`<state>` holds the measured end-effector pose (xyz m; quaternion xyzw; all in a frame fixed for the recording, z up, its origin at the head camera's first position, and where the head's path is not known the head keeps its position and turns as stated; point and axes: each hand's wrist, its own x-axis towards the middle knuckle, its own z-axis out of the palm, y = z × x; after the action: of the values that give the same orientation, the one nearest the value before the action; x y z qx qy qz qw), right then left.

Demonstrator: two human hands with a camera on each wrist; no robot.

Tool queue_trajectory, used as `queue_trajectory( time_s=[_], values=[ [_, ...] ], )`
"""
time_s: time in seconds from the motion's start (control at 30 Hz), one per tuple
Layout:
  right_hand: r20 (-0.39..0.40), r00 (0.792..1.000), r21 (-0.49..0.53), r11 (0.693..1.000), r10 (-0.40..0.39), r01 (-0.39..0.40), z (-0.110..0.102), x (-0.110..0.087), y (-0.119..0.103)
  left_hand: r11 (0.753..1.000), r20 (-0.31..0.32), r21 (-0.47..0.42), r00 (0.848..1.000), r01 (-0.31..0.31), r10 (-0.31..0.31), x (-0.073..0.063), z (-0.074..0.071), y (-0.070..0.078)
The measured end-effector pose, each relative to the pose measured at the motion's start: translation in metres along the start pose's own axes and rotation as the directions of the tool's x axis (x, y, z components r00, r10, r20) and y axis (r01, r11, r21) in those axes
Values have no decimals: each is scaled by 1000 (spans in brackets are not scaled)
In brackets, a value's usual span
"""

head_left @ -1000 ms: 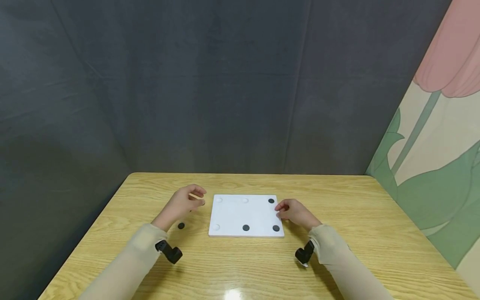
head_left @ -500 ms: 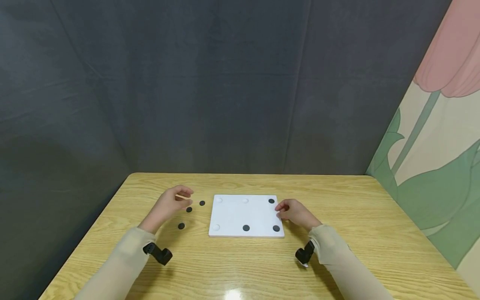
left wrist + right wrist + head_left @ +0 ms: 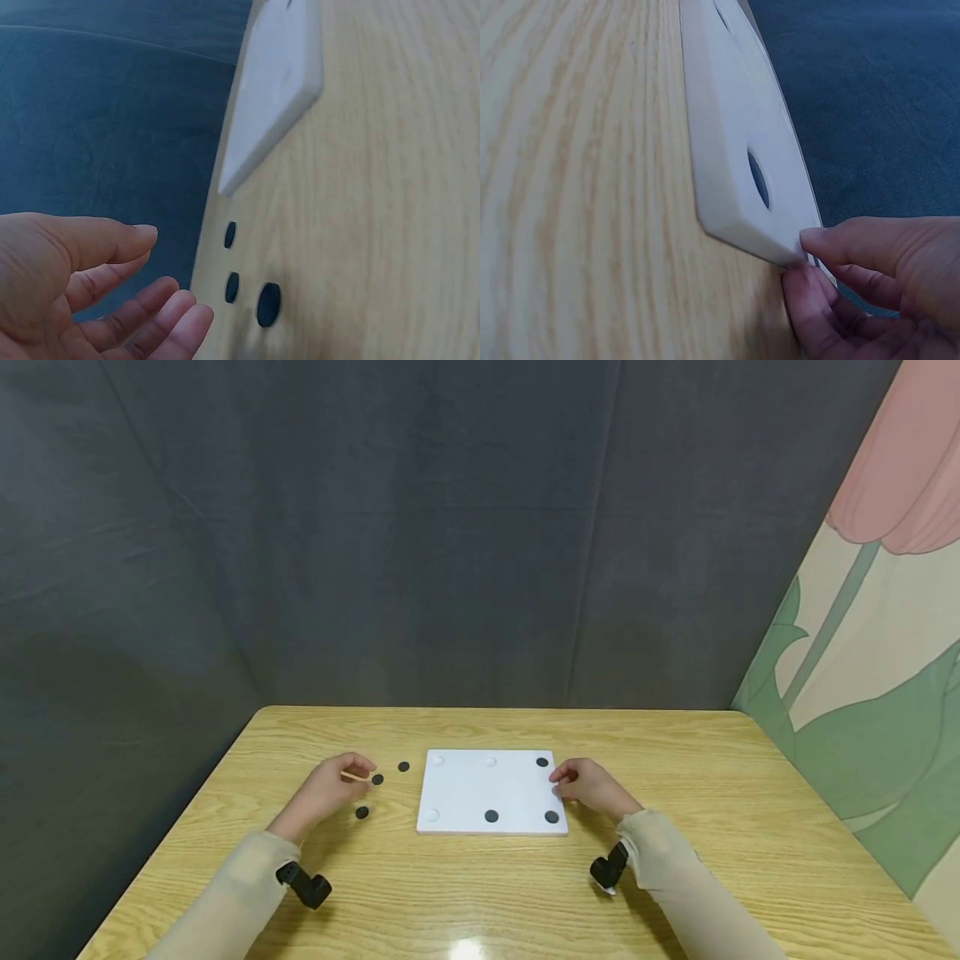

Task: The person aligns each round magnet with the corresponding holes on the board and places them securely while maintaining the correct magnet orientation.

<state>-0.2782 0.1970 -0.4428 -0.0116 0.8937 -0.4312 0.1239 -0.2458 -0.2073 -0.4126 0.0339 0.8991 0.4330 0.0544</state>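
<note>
In the head view a white board lies on the table with round recesses along its edges. Three black discs fill recesses: a front right disc, a front middle disc and a back right disc. My right hand pinches the board's right edge, thumb on top and fingers against the side. Left of the board my left hand hovers with loosely bent fingers, holding nothing. Close to it lie three loose discs: a near disc, a middle disc and a far disc.
The wooden table extends around the board on all sides. A dark curtain hangs behind its back edge and along the left. On the right stands a painted wall.
My left hand has drawn back to the left and slightly toward me, uncovering the middle and far loose discs. My right hand and the board have stayed in place.
</note>
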Motion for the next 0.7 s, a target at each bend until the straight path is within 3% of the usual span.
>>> queue_trajectory(
  time_s=[0.33,0.7],
  values=[
    [8,1000,-9,1000,-1,1,-1,-1,0,998,38,-39,998,54,-52,-4,3,-16],
    [8,1000,5,1000,-3,3,-1,1,1,999,46,-29,998,36,-35,-5,7,-28]
  ],
)
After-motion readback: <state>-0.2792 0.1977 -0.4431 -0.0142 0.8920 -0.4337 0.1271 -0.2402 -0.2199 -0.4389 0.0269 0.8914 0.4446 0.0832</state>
